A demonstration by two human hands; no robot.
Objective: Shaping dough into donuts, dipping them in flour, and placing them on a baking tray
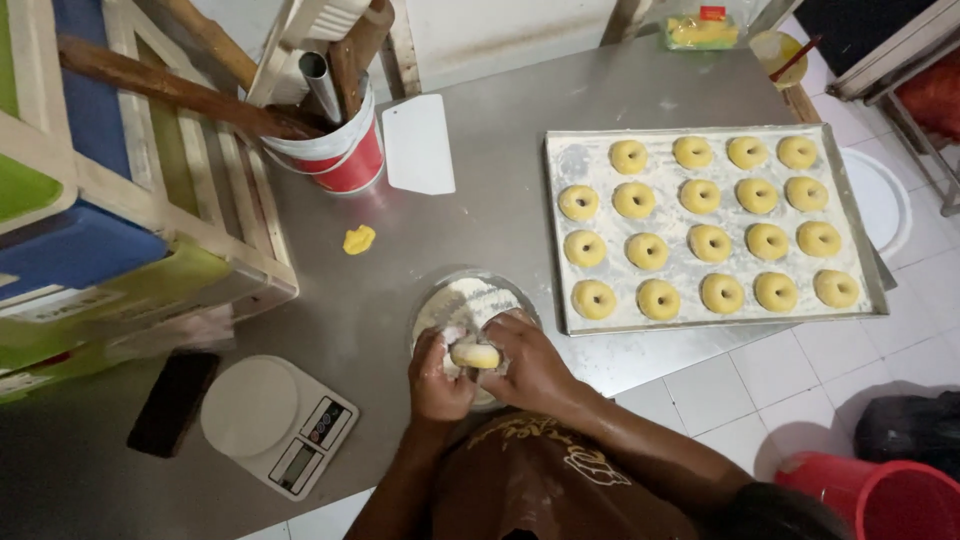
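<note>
My left hand (440, 378) and my right hand (528, 362) together pinch a small yellow dough piece (475, 355). They hold it just over the near rim of a round bowl of white flour (462, 298) on the steel table (500, 215). Both hands are dusted with flour. To the right lies a floured metal baking tray (560, 150) with several yellow ring-shaped dough pieces (710, 242) set in rows. A loose lump of yellow dough (358, 239) rests on the table beyond the bowl, to the left.
A white scraper (418, 143) and a red-and-white bucket (338, 158) with wooden rolling pins stand at the back. A white digital scale (277, 423) and a black phone (172, 402) lie near left. A wooden rack (120, 200) is at far left; a red bucket (900, 495) stands on the floor.
</note>
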